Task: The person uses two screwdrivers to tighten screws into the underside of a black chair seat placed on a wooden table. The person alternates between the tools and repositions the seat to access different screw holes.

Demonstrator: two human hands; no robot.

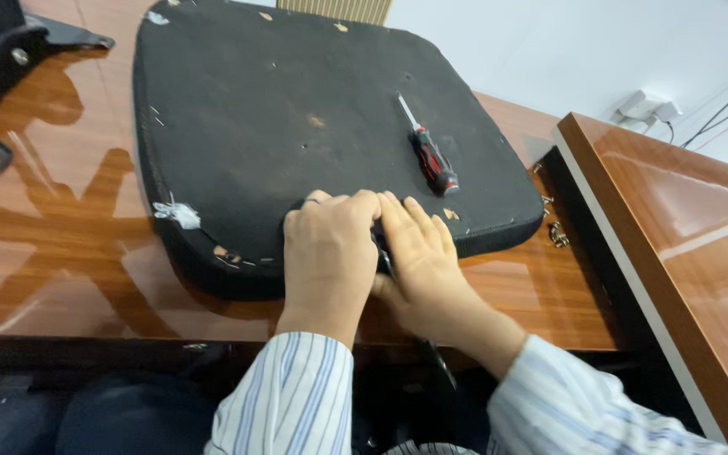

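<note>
1. Both hands, the left hand (328, 253) and the right hand (417, 253), are pressing together on the near edge of a black seat cushion (297, 109).
2. A red-and-black screwdriver (429, 152) is lying on the cushion.
3. The cushion is resting on a glossy wooden table (61, 244).

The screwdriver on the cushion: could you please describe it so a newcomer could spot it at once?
Find the big black seat cushion lying on the glossy wooden table. On its right half, beyond the two hands, lies the screwdriver: a slim silver shaft and a black-and-red handle, the only tool on the fabric.

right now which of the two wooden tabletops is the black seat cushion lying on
The black seat cushion lies on the lower wooden tabletop under both hands; the raised tabletop at right holds nothing of it.
</note>
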